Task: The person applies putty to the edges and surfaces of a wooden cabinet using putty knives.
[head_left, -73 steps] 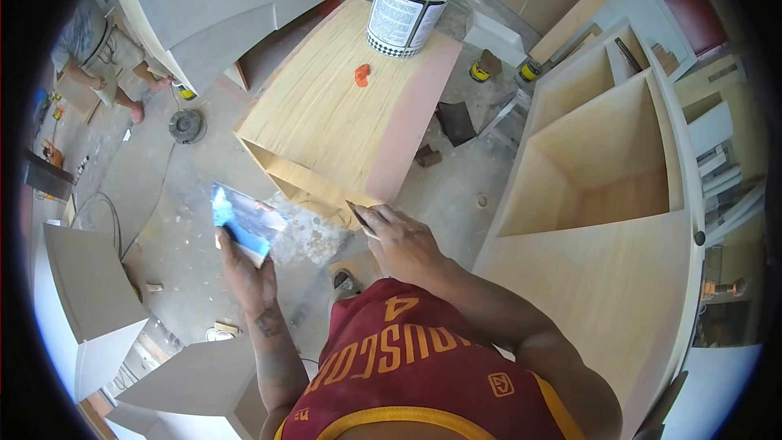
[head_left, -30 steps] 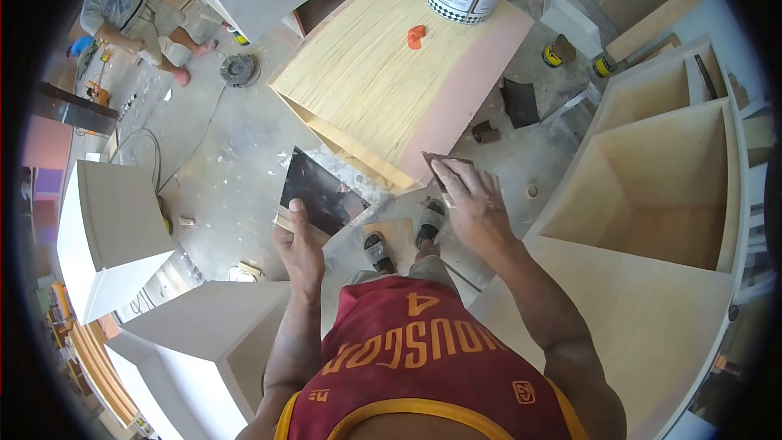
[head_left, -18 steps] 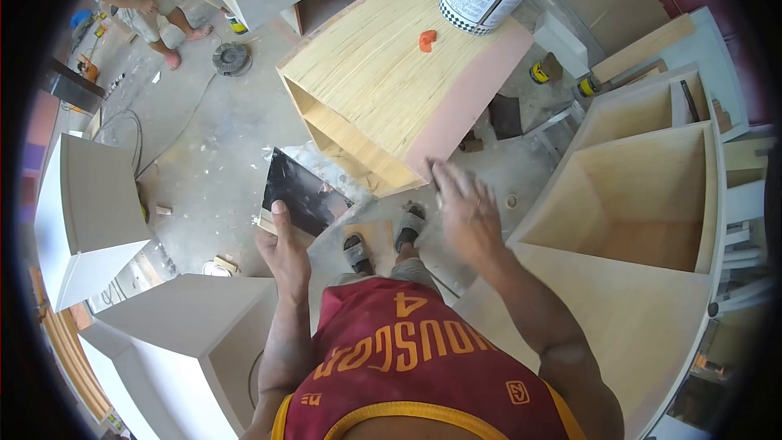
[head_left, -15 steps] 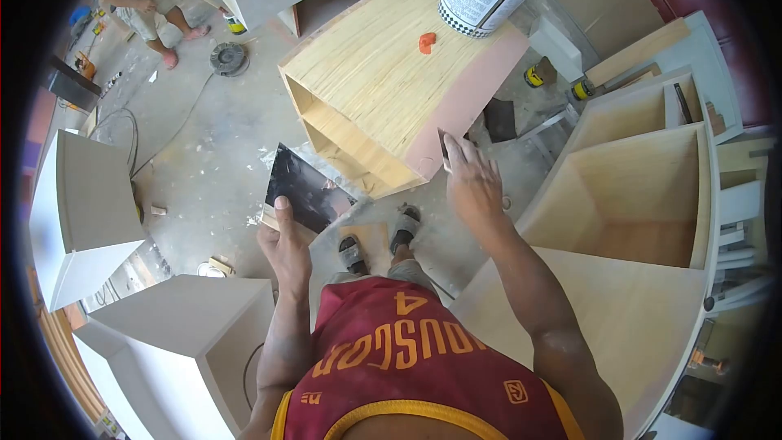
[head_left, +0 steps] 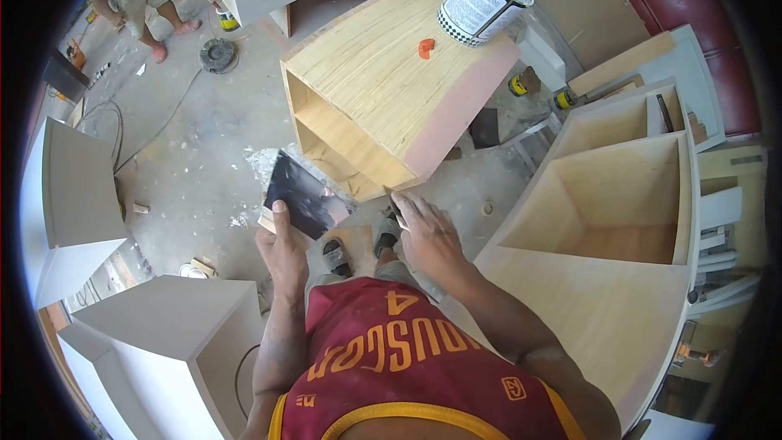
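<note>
My left hand grips a dark, smeared putty board by its pale wooden edge, thumb on top. A patch of pinkish filler lies near the board's right corner. In my right hand is a thin putty knife, seen nearly edge-on; its tip is close to the board's right side, apart from it. Just beyond both hands stands a plywood cabinet, its near side open. A strip of pink filler covers its right edge. On its top are a large can and a small orange lump.
At right is a long plywood unit with open compartments. White cabinets stand at left. Another person is at the upper left, near a coiled cable on the floor. Small yellow-labelled cans sit beyond the cabinet.
My right hand with the putty knife has come left and toward me, from the cabinet's pink edge to beside the board. My left hand still holds the board. The view has shifted slightly.
</note>
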Available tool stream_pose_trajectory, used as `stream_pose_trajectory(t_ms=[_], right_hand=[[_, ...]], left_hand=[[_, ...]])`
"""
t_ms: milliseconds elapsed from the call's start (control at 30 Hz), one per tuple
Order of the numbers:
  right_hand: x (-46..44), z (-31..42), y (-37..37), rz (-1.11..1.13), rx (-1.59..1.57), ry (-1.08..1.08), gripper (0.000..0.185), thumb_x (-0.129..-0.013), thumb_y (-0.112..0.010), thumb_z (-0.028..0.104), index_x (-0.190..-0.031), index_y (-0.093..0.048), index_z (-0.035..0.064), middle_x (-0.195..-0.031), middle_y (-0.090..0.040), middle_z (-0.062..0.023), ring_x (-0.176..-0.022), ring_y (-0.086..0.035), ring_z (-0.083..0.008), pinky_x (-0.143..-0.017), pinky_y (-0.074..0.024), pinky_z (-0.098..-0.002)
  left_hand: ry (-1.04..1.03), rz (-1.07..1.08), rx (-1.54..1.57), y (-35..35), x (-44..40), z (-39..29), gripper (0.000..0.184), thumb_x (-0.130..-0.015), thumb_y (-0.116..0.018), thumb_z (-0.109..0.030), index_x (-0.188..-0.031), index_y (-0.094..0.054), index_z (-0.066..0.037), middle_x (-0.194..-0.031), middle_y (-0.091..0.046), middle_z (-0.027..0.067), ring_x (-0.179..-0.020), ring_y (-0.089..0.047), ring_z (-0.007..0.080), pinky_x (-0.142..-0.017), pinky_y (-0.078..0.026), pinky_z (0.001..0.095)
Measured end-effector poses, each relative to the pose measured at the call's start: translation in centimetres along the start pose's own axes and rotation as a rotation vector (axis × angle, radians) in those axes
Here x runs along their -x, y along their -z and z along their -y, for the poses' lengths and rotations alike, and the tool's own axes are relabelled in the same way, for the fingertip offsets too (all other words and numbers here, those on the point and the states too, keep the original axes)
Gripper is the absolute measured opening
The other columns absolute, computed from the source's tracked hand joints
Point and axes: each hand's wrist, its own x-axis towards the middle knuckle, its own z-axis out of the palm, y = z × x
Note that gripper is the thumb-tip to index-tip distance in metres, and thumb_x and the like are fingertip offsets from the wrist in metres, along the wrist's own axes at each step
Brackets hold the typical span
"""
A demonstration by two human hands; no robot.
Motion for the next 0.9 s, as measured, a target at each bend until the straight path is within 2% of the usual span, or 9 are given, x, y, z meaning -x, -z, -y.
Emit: stream_pose_trajectory(t_ms=[100, 233, 500, 633, 700, 733, 800, 833, 900], right_hand=[[1.0, 1.2, 0.3, -0.106, -0.773, 0.005, 0.048, -0.09, -0.048, -0.002, -0.138, -0.048, -0.0035, -0.132, -0.055, -0.0205, -0.123, -0.054, -0.0324, -0.106, -0.0393, -0.041], [2.9, 0.5, -0.7, -0.126, -0.791, 0.088, 0.049, -0.091, -0.046, -0.004, -0.139, -0.048, -0.0051, -0.13, -0.055, -0.0228, -0.123, -0.054, -0.0307, -0.106, -0.0401, -0.0376], [3.7, -3.4, 0.2, -0.14, -0.312, 0.324, 0.043, -0.091, -0.053, 0.0, -0.135, -0.053, -0.0006, -0.128, -0.058, -0.0211, -0.115, -0.059, -0.038, -0.102, -0.0463, -0.0411], [4.6, -8.5, -1.2, -0.075, -0.425, -0.072, 0.044, -0.091, -0.055, 0.0, -0.136, -0.052, -0.0005, -0.124, -0.06, -0.0194, -0.116, -0.06, -0.0326, -0.102, -0.046, -0.0378], [3.2, -12.7, -2.8, -0.527, -0.775, -0.185, 0.047, -0.093, -0.054, 0.001, -0.14, -0.049, 0.0003, -0.126, -0.06, -0.0154, -0.118, -0.058, -0.0239, -0.101, -0.0453, -0.0338], [1.4, -14.1, -1.2, -0.305, -0.289, -0.291, 0.047, -0.094, -0.052, 0.002, -0.141, -0.048, 0.0001, -0.128, -0.059, -0.0132, -0.119, -0.056, -0.0202, -0.101, -0.0446, -0.0326], [-1.9, -18.7, 0.4, -0.435, -0.535, -0.373, 0.046, -0.097, -0.048, 0.004, -0.143, -0.046, -0.0008, -0.132, -0.058, -0.0104, -0.12, -0.054, -0.0167, -0.101, -0.0431, -0.0307], [-3.3, -21.7, -0.3, -0.807, -1.254, -0.3, 0.045, -0.098, -0.045, 0.005, -0.143, -0.045, -0.0017, -0.134, -0.057, -0.0097, -0.121, -0.053, -0.0168, -0.102, -0.0423, -0.03], [-7.8, -26.6, -0.6, -0.934, -1.25, -0.274, 0.045, -0.098, -0.043, 0.004, -0.142, -0.046, -0.0018, -0.133, -0.057, -0.0113, -0.124, -0.052, -0.0187, -0.105, -0.0398, -0.0297]], left_hand=[[0.225, 0.126, 0.366, -0.5, -0.1, 1.8, 0.037, -0.104, -0.052, -0.03, -0.126, -0.054, -0.001, -0.111, -0.065, 0.0078, -0.097, -0.066, 0.0165, -0.086, -0.055, 0.0328], [0.51, 0.153, 0.435, -2.0, 0.3, 2.7, 0.035, -0.104, -0.053, -0.03, -0.126, -0.054, -0.003, -0.114, -0.065, 0.0072, -0.1, -0.066, 0.0182, -0.087, -0.055, 0.0341], [0.456, 0.334, 0.521, -4.9, 0.1, 0.1, 0.044, -0.104, -0.05, -0.034, -0.134, -0.051, -0.002, -0.122, -0.064, 0.0117, -0.109, -0.064, 0.023, -0.098, -0.05, 0.0391], [0.297, 0.321, 0.495, -6.0, -1.5, -2.8, 0.048, -0.104, -0.05, -0.036, -0.136, -0.049, -0.001, -0.126, -0.063, 0.0135, -0.114, -0.062, 0.0253, -0.103, -0.047, 0.0392], [0.215, 0.354, 0.463, -6.6, -3.6, -3.5, 0.046, -0.104, -0.05, -0.035, -0.136, -0.05, -0.001, -0.127, -0.062, 0.0131, -0.115, -0.062, 0.0238, -0.105, -0.047, 0.0376], [0.192, 0.358, 0.453, -6.9, -4.8, -3.7, 0.045, -0.104, -0.05, -0.034, -0.136, -0.05, -0.001, -0.128, -0.062, 0.0129, -0.116, -0.062, 0.0229, -0.106, -0.047, 0.0369], [0.128, 0.296, 0.371, -7.8, -8.0, -3.3, 0.043, -0.105, -0.048, -0.035, -0.137, -0.05, -0.005, -0.131, -0.061, 0.007, -0.12, -0.058, 0.0187, -0.107, -0.043, 0.0355], [0.123, 0.304, 0.371, -9.0, -9.5, -3.0, 0.042, -0.106, -0.048, -0.033, -0.136, -0.051, -0.005, -0.131, -0.061, 0.0065, -0.12, -0.058, 0.0182, -0.106, -0.044, 0.0347], [0.117, 0.36, 0.339, -10.6, -13.7, -1.1, 0.041, -0.106, -0.048, -0.032, -0.136, -0.051, -0.004, -0.131, -0.061, 0.0055, -0.12, -0.057, 0.0171, -0.106, -0.043, 0.0336]])
